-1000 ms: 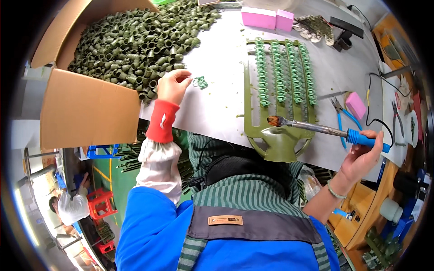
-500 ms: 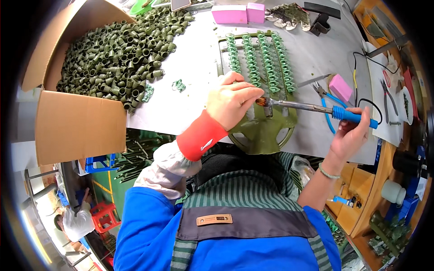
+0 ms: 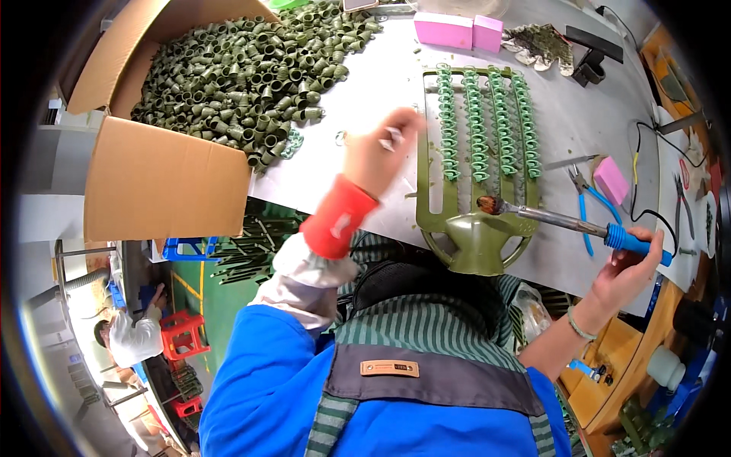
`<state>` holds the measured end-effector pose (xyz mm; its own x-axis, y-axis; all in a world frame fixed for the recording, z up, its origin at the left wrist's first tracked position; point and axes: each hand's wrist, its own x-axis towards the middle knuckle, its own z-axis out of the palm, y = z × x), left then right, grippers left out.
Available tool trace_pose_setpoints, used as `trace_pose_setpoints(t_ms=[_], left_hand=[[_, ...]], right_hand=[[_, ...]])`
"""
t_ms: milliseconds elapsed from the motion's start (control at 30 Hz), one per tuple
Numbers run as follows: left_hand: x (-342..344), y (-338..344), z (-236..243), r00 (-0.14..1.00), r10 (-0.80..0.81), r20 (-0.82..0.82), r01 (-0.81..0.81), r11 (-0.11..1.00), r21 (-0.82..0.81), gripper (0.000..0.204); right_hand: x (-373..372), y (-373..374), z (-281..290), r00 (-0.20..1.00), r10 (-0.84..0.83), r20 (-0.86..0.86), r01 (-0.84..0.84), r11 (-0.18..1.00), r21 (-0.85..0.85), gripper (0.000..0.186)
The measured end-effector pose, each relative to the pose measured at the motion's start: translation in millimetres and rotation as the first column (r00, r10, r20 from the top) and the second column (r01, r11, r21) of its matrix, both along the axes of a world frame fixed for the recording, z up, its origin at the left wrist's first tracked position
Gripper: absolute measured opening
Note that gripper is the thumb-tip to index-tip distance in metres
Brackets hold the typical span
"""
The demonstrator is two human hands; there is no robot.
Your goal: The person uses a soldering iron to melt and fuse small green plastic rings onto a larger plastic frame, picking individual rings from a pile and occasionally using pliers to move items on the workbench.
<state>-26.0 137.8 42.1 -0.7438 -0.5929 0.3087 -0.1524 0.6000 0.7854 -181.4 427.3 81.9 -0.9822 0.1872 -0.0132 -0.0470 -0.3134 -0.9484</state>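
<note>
My left hand [image 3: 383, 145], blurred by motion, is raised left of the olive-green plastic frame [image 3: 476, 247], which carries four rows of light-green looped clips [image 3: 478, 126]. Whether anything is in its fingers I cannot tell. My right hand [image 3: 624, 270] grips the blue handle of a soldering iron [image 3: 571, 223], whose crusted brown tip hovers over the lower middle of the frame. A few loose light-green clips [image 3: 293, 143] lie by the heap of dark-green tubular parts [image 3: 236, 76] at the upper left.
An open cardboard box [image 3: 164, 183] surrounds the heap's left side. Pink blocks [image 3: 444, 32], a dirty glove [image 3: 537, 46], blue-handled pliers [image 3: 594, 198] and cords lie around the frame. A co-worker [image 3: 129, 335] works at the lower left near red stools [image 3: 183, 335].
My left hand moved right from the loose clips to the iron's tip, and has since pulled back up and left from it. My right hand still holds the iron over the frame.
</note>
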Motion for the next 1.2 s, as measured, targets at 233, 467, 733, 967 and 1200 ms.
trace_pose_setpoints(t_ms=[233,467,733,967,1200], left_hand=[[65.6,-105.2,-42.5,0.872,0.282,0.400,-0.033,0.849,-0.528,0.024],[68.7,-125.9,-47.4,0.922,0.320,0.220,-0.275,0.938,-0.211,0.014],[57.3,-139.3,-39.5,0.823,0.285,0.492,-0.262,0.958,-0.117,0.020],[27.3,-60.0,1.3,0.997,-0.018,0.072,0.016,1.000,0.025,0.015],[-29.0,53.4,27.3,0.919,-0.393,0.026,0.393,0.911,-0.125,0.014]], right_hand=[[0.5,0.8,0.5,0.998,0.060,0.017,-0.059,0.996,-0.061,0.031],[4.1,-1.4,3.7,0.997,0.071,0.014,-0.070,0.996,-0.056,0.031],[0.7,3.9,1.9,0.999,0.047,-0.020,-0.048,0.995,-0.084,0.033],[-5.2,16.3,3.0,0.999,-0.028,-0.026,0.027,0.999,-0.033,0.033],[-14.9,30.6,0.7,0.994,-0.083,-0.075,0.085,0.996,0.022,0.034]])
